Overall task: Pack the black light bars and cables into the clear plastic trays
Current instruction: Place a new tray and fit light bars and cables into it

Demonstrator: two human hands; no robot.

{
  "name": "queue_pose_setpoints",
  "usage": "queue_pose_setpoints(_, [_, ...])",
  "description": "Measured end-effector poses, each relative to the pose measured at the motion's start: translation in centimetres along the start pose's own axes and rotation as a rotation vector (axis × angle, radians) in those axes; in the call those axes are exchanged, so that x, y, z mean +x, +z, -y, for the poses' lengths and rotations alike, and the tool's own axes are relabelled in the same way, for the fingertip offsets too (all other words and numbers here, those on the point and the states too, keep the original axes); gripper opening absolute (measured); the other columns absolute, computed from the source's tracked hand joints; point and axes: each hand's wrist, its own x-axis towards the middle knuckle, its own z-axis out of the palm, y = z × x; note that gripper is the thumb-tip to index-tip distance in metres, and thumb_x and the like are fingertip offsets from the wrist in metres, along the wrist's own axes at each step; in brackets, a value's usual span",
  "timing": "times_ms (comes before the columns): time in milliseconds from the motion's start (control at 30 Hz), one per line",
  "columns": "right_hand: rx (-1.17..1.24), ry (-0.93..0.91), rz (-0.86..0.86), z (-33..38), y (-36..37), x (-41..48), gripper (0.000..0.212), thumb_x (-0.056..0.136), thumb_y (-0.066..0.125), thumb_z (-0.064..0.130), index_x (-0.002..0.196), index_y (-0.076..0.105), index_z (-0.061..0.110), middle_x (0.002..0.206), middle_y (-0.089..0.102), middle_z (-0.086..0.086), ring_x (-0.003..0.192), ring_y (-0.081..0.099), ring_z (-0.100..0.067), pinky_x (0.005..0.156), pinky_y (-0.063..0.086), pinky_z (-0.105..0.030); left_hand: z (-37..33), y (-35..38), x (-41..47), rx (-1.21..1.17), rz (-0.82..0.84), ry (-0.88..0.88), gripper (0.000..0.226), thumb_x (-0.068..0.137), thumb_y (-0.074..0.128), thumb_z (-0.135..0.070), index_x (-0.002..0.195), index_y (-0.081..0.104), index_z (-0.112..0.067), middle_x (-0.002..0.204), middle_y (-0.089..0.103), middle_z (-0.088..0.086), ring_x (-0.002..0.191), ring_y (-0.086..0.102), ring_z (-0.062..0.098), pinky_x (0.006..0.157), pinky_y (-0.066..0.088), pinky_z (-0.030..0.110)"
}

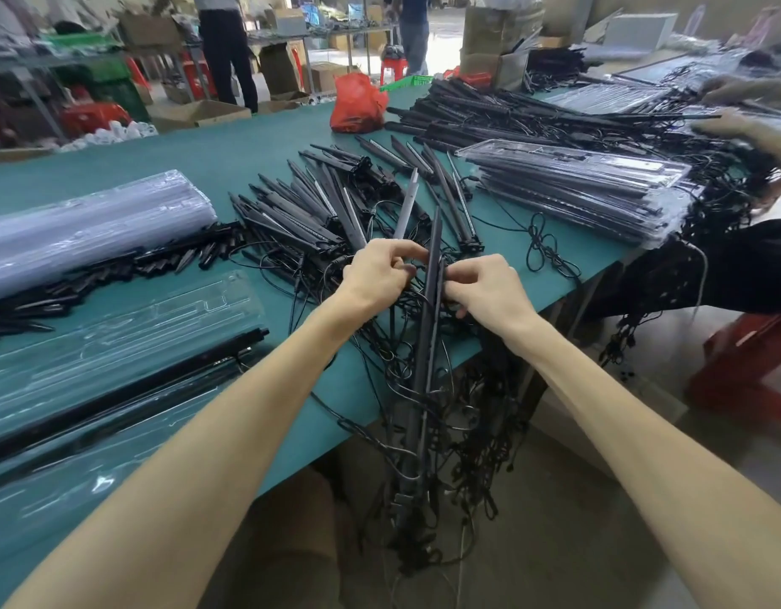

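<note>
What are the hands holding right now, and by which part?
A bundle of black light bars, held on its upper part: the left hand pinches it from one side, the right hand from the other.

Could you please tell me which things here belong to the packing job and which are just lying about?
Part of the job: held light bar, left hand, right hand, tangled cables, loose light bars, open clear tray, filled trays.
Lying about: red bag, cardboard box, red stool.
</note>
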Motion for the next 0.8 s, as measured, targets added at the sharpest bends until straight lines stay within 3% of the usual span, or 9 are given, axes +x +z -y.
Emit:
queue_pose_setpoints(67, [0.119, 0.003, -0.017, -0.4, 0.0, -0.3, 0.016, 0.091, 0.071, 0.012, 0.105, 0.077, 0.013, 0.091, 0.077, -0.006, 0.078, 0.072, -0.015, 0.065, 0.057, -0.023, -0.2, 0.0, -0.4, 0.097, -0.034, 0.038, 0.035, 0.097, 0.059, -0.005, 0.112, 0.075, -0.032, 0.091, 0.058, -0.010, 0.091, 0.063, 0.012, 0.107, 0.041, 0.049])
queue_pose_setpoints(133, [0.198, 0.014, -0.033, -0.6, 0.0, -0.5, 0.022, 0.092, 0.067, 0.008, 0.113, 0.073, 0.011, 0.100, 0.076, -0.005, 0.094, 0.072, -0.015, 0.075, 0.060, -0.027, -0.4, 0.0, -0.8, 0.132, -0.120, 0.102, 0.037, 0.096, 0.060, 0.000, 0.106, 0.077, -0.031, 0.090, 0.057, -0.010, 0.084, 0.062, -0.001, 0.108, 0.042, 0.048])
queue_pose_setpoints(267, [0.248, 0.026, -0.068, 0.0, 0.3, -0.5, 0.020, 0.096, 0.062, 0.023, 0.109, 0.074, 0.014, 0.098, 0.075, 0.003, 0.095, 0.070, -0.012, 0.079, 0.059, -0.025, -0.9, -0.2, -1.1, 0.216, -0.232, 0.208, 0.030, 0.095, 0.058, 0.002, 0.098, 0.076, -0.021, 0.095, 0.057, 0.002, 0.092, 0.066, 0.021, 0.097, 0.051, 0.044])
queue_pose_setpoints(400, [0.167, -0.006, -0.078, 0.5, 0.6, -0.6, 0.039, 0.090, 0.071, 0.045, 0.115, 0.069, 0.015, 0.103, 0.071, 0.006, 0.101, 0.066, -0.009, 0.095, 0.053, -0.028, -0.9, -1.2, -1.3, 0.359, -0.370, 0.249, 0.018, 0.097, 0.058, -0.004, 0.101, 0.072, -0.015, 0.097, 0.055, 0.005, 0.089, 0.060, 0.026, 0.084, 0.053, 0.047])
queue_pose_setpoints(533, [0.115, -0.009, -0.038, 0.3, 0.7, -0.9, 0.043, 0.082, 0.081, 0.041, 0.116, 0.059, 0.025, 0.098, 0.063, 0.018, 0.096, 0.061, -0.003, 0.081, 0.045, -0.014, 0.2, -3.2, -1.2, 0.371, -0.468, 0.181, 0.023, 0.098, 0.053, -0.002, 0.099, 0.070, -0.017, 0.100, 0.055, 0.007, 0.089, 0.062, 0.027, 0.079, 0.055, 0.047])
queue_pose_setpoints(633, [0.145, -0.026, -0.067, 0.4, 0.9, -1.0, 0.031, 0.085, 0.079, 0.030, 0.109, 0.059, 0.026, 0.099, 0.068, 0.010, 0.097, 0.065, -0.011, 0.082, 0.050, -0.016, 0.7, -2.8, -1.9, 0.430, -0.446, 0.182, 0.023, 0.098, 0.050, 0.000, 0.099, 0.068, -0.015, 0.098, 0.052, 0.008, 0.083, 0.058, 0.028, 0.076, 0.054, 0.047])
queue_pose_setpoints(700, [0.125, -0.045, -0.097, 0.4, 1.0, -1.2, 0.023, 0.085, 0.076, 0.025, 0.102, 0.062, 0.025, 0.093, 0.069, 0.011, 0.095, 0.067, -0.013, 0.073, 0.048, -0.007, 0.9, -2.7, -2.1, 0.470, -0.413, 0.203, 0.022, 0.098, 0.050, 0.001, 0.100, 0.067, -0.013, 0.095, 0.049, 0.008, 0.083, 0.053, 0.027, 0.077, 0.052, 0.047])
queue_pose_setpoints(800, [0.130, -0.045, -0.116, 0.5, 1.3, -1.1, 0.017, 0.083, 0.074, 0.021, 0.098, 0.068, 0.015, 0.091, 0.072, 0.004, 0.091, 0.069, -0.016, 0.067, 0.047, -0.007, 1.0, -3.0, -1.8, 0.604, -0.368, 0.209, 0.019, 0.096, 0.054, -0.002, 0.104, 0.067, -0.012, 0.105, 0.046, 0.008, 0.099, 0.047, 0.028, 0.088, 0.044, 0.043])
